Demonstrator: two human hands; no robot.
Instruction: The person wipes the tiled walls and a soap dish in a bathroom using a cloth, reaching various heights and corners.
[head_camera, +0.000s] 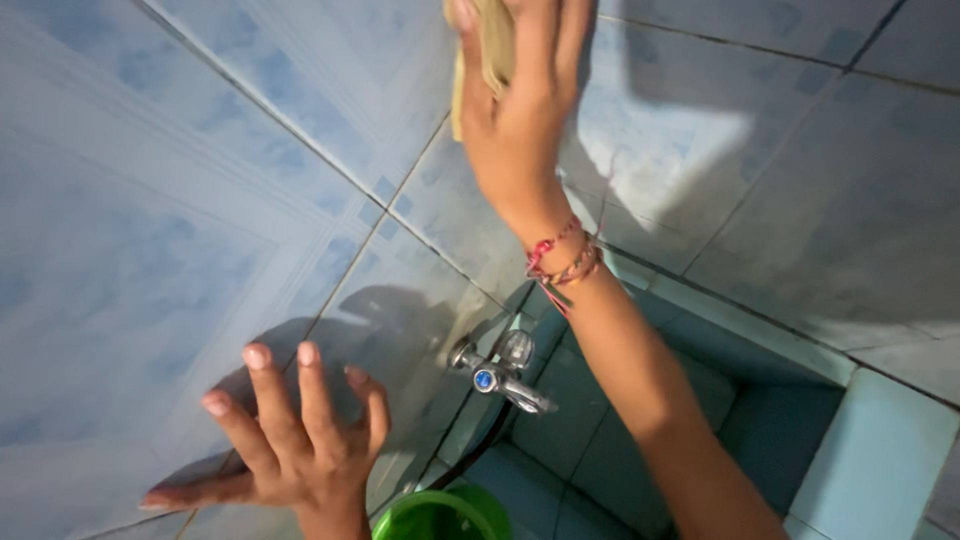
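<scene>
Overhead, right hand (515, 110) presses a yellow cloth (487, 50) against tiles (300, 80); left hand (290, 440) splays wide, empty.

There is a single view, from a camera worn on the person's head. It sits close to a tiled wall (200, 180) and faces it, angled down and tilted, so the grout lines run slantwise. The metal tap (497, 375) sits low and near the middle of the frame. Below the tap the view reaches a green bucket (445, 515) at the bottom edge. No second view overlaps this one.
</scene>
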